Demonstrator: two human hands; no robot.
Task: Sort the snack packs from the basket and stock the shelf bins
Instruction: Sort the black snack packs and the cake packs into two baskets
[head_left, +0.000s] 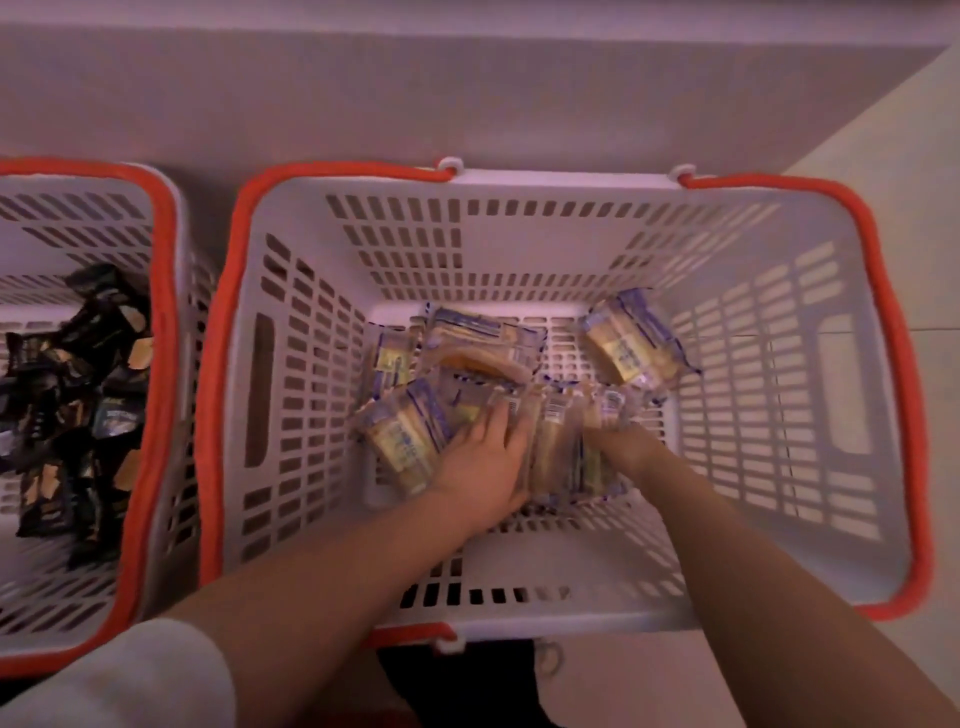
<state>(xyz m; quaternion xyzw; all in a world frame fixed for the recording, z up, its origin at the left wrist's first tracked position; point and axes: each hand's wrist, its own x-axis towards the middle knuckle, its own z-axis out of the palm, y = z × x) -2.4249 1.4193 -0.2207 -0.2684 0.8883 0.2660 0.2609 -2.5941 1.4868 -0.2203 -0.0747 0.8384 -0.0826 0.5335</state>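
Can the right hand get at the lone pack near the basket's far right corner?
Probably yes. The right hand is already inside the basket, and nothing lies over the lone pack beyond it.

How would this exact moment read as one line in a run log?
stage: gathering | left hand: on light snack packs | right hand: among them, grip unclear | site: centre basket | left basket: dark packs

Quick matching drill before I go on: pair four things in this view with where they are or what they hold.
Things:
1. left hand
2. right hand
3. left basket
4. lone pack

Places or states:
A. holds dark-wrapped packs
B. lies apart, near the middle basket's far right corner
C. on the pale packs' left side
D. among the packs, fingers hidden

Pairs: 1-C, 2-D, 3-A, 4-B
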